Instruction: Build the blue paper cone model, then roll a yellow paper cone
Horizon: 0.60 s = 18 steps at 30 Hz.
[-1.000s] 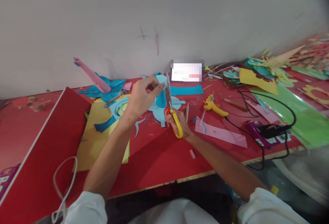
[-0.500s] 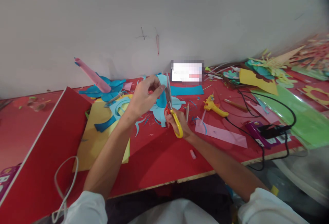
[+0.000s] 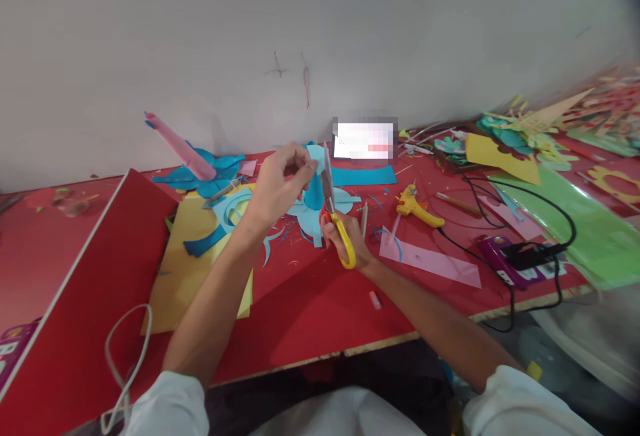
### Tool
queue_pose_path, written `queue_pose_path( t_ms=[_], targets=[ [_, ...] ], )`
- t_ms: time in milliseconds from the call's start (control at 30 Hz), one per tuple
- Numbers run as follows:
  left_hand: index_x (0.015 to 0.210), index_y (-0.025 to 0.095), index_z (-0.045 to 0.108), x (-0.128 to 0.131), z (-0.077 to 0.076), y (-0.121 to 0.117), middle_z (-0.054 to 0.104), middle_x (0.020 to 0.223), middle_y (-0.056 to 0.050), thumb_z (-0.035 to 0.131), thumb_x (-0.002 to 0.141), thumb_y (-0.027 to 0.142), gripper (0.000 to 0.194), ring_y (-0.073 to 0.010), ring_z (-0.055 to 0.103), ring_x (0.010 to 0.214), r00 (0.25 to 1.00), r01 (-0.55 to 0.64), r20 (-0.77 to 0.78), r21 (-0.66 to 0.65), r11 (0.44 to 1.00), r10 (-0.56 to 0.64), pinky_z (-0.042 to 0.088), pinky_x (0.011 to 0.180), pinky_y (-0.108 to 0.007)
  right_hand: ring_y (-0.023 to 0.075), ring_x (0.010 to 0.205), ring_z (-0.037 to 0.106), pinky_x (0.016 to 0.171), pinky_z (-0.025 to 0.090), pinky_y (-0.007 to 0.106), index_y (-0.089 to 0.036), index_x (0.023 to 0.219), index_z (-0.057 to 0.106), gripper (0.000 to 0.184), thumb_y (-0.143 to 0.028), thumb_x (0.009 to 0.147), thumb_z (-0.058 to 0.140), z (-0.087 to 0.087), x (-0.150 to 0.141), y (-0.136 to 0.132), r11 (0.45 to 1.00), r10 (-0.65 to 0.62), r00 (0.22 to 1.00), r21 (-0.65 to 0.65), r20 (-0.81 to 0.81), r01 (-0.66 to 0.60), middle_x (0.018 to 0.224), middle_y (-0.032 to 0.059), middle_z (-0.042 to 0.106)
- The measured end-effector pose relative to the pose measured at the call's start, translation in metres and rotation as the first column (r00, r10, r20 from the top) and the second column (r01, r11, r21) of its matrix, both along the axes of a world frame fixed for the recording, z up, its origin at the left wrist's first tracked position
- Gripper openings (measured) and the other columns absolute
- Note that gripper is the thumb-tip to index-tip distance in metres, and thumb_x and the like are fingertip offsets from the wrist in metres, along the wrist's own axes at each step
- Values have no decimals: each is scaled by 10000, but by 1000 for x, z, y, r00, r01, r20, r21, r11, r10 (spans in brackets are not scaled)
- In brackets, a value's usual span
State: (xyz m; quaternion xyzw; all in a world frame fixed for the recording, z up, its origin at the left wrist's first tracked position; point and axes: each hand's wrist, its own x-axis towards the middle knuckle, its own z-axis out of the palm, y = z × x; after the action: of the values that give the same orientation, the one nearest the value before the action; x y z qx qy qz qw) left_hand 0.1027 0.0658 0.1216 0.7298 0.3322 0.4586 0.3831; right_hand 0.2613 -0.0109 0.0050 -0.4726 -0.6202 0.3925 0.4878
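My right hand [image 3: 345, 239] is closed round the handles of a pair of scissors [image 3: 342, 231] with a red and a yellow loop. The blades point up and away from me, close beside a small light-blue paper piece [image 3: 316, 153]. My left hand [image 3: 283, 183] pinches this piece at its edge between thumb and fingers. Just behind and below stands a blue paper tube [image 3: 314, 195] on a light-blue rounded paper shape with tabs [image 3: 345, 200], partly hidden by my hands.
A pink paper tube on blue petals [image 3: 183, 149] leans at the back left. Yellow sheets [image 3: 175, 269] lie under my left arm. To the right are a yellow glue gun [image 3: 417, 208], a pink strip [image 3: 430, 261], a purple power strip [image 3: 505, 263] with cables and a lit screen [image 3: 363, 141].
My left hand has shifted very slightly at the fingertips beside the blades. The scissors and my right hand stay in nearly the same place.
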Motion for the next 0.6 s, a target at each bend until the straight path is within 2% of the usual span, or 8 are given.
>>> queue_pose_path(
  t_ms=[133, 267, 367, 467, 600],
  targets=[
    [762, 216, 506, 0, 3, -2, 562, 591, 36, 650, 899, 256, 203, -84, 508, 468, 999, 40, 10, -55, 998, -40, 431, 442, -219, 145, 578, 490, 611, 393, 307, -233, 750, 487, 658, -874, 893, 438, -2, 0, 1, 1000, 0, 1000, -2, -15, 0, 611, -11, 524],
    [733, 212, 508, 0, 8, -4, 577, 585, 28, 638, 859, 221, 182, -94, 517, 484, 998, 44, -46, -79, 996, -48, 436, 449, -223, 141, 578, 489, 610, 397, 304, -233, 763, 498, 640, -855, 907, 444, -7, 0, 2, 1000, 11, 1000, 5, -26, -11, 622, -15, 530],
    [738, 210, 527, -1, 10, -4, 593, 589, 26, 612, 849, 191, 142, -99, 529, 495, 993, 7, -118, -28, 1000, -11, 426, 461, -231, 145, 589, 481, 599, 388, 302, -236, 765, 497, 640, -861, 901, 450, -9, 1, 3, 1000, 10, 1000, 17, -23, -10, 618, -18, 521],
    [704, 206, 518, -1, 10, -5, 611, 603, 13, 593, 889, 211, 199, -101, 541, 527, 984, -27, -173, 50, 998, 35, 435, 497, -238, 146, 591, 478, 596, 380, 305, -235, 767, 503, 634, -852, 905, 458, -10, 2, 4, 1000, 15, 1000, 25, -24, -14, 625, -15, 523],
    [703, 199, 548, 1, 7, -6, 618, 611, 9, 587, 938, 254, 245, -95, 546, 530, 984, -42, -168, 72, 997, 53, 436, 507, -237, 143, 581, 483, 593, 374, 306, -230, 772, 512, 620, -833, 914, 474, -9, 2, 3, 1000, 16, 999, 27, -36, -15, 633, -13, 526]
  ],
)
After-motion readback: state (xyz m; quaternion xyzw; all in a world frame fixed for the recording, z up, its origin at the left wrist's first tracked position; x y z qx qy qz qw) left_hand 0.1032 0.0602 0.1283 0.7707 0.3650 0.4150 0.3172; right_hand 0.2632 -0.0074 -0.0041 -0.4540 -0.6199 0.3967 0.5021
